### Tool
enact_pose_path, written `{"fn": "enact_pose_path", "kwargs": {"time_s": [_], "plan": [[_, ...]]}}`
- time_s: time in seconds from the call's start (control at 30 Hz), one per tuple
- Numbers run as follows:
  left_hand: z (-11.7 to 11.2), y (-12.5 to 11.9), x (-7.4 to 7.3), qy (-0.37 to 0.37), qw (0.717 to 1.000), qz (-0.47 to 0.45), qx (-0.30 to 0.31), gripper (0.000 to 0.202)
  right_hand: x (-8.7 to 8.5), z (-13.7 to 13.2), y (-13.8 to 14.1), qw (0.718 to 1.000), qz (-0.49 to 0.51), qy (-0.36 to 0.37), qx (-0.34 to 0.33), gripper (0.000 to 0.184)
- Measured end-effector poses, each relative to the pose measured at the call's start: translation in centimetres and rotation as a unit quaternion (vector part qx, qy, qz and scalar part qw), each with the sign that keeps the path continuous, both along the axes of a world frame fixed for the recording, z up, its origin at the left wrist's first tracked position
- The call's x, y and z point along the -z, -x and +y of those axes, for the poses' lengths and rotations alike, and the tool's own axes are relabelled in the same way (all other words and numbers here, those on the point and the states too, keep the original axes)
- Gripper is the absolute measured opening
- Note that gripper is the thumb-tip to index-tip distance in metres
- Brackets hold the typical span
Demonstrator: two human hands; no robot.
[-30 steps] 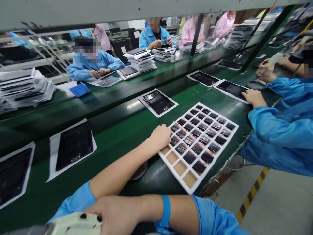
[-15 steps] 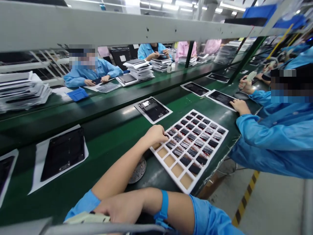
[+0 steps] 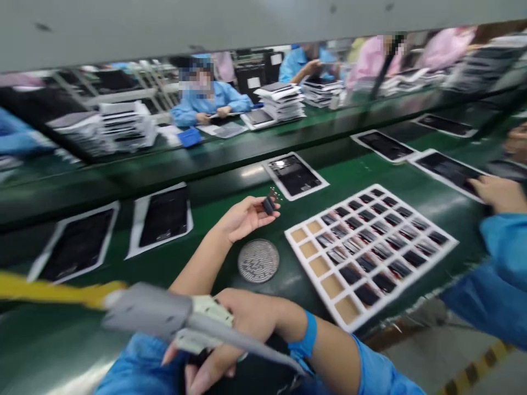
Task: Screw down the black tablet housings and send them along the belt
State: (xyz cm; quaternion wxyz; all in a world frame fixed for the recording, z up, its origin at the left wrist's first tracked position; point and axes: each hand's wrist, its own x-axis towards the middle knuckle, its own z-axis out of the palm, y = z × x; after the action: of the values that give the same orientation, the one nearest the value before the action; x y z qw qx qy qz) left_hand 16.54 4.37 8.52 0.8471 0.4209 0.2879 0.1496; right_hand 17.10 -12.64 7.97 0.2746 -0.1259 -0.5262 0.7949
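My left hand is raised above the green bench, palm up, its fingers pinching a small black component with a thin brown, speckled strip on it. My right hand, with a blue strap at the wrist, is wrapped around a cream-and-grey electric screwdriver low in front of me. A white compartment tray lies to the right; most cells hold similar dark parts, while several along the left side show bare brown bottoms. Between left hand and tray sits a round dish covered in small metallic bits.
Black tablet housings on white sheets lie along the bench, one just beyond my left hand and another to the left. A co-worker's hand touches a housing at right. Stacked sheets stand across the bench. A grey beam crosses overhead.
My left hand has moved from the tray's left edge leftward, and now shows a black component in its fingers. The view has turned left, and more of the screwdriver shows.
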Motion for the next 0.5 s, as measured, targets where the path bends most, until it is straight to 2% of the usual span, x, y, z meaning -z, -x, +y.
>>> {"fn": "enact_pose_path", "kwargs": {"time_s": [0.13, 0.27, 0.37, 0.5], "plan": [[-0.4, 6.8, 0.4, 0.009, 0.999, -0.007, -0.049, 0.032, 1.5, -1.3, 0.0, 0.992, 0.034, 0.104, 0.055, 0.073], [-1.3, 14.6, 2.4, 0.003, 0.988, 0.008, -0.151, 0.026, 1.7, -2.5, -0.3, 0.987, 0.053, 0.117, 0.097, 0.063], [-2.2, 21.0, 3.7, -0.047, 0.969, 0.034, -0.238, 0.023, 1.4, -3.0, -0.6, 0.983, 0.048, 0.114, 0.134, 0.056], [-3.9, 28.8, 4.3, -0.177, 0.929, 0.155, -0.284, 0.035, 1.7, -3.4, -1.1, 0.979, 0.036, 0.09, 0.182, 0.05]]}}
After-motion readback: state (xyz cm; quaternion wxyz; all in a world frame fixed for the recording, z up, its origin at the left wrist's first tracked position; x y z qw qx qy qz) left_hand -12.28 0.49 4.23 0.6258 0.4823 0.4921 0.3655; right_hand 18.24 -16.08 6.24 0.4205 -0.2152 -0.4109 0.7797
